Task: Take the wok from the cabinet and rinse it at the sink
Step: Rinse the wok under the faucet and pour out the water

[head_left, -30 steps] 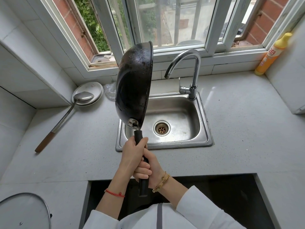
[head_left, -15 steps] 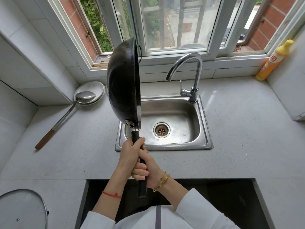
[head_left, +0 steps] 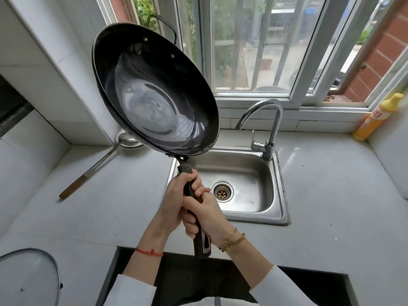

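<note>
both hands grip wok (head_left: pixel 154 93) handle: left hand (head_left: pixel 176 204) higher, right hand (head_left: pixel 207 213) lower; wok raised, tilted, above sink (head_left: pixel 276 195) edge.

Black wok (head_left: pixel 154 91), silver sink (head_left: pixel 242 173), yellow-orange bottle (head_left: pixel 373 118), grey counter (head_left: pixel 331 206).

yellow bottle (head_left: pixel 375 117) on the counter, red label characters, too blurred to read

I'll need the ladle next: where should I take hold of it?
Take the ladle by its wooden grip end, coming from the near left. That end points toward you on the open counter, while the bowl lies in a dish behind the wok.
</note>
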### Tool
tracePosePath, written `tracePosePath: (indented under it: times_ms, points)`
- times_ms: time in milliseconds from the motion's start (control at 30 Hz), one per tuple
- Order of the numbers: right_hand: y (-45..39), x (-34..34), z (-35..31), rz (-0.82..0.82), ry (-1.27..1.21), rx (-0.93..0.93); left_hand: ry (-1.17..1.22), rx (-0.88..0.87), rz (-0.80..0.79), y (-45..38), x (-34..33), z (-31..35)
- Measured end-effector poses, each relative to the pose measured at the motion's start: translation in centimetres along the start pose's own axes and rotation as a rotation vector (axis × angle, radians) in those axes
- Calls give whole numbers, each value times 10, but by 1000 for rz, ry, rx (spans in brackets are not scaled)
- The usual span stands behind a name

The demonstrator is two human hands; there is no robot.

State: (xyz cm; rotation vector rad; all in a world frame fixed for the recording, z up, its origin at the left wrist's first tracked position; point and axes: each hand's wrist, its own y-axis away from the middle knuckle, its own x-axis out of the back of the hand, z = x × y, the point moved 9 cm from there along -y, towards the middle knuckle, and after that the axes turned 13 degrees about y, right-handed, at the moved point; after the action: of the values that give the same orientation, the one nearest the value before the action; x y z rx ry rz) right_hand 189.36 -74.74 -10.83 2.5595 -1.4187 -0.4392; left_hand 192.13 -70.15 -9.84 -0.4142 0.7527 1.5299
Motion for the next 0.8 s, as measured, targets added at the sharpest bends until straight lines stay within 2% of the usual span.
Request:
tracePosePath:
  times_ms: [267, 467, 633, 800]
  points:
    - [20, 20, -53, 215, 210, 209, 202, 60, -201, -6, -54, 11]
    - [52, 48, -77, 394, 268, 245, 298, 142, -374, -3, -105, -2]
    - [79, 71, -80, 525, 286, 252, 296, 213, -461, 2, -134, -24]
    - [103, 89, -78, 680, 257, 253, 322, 364, -522, 5, -156, -50]
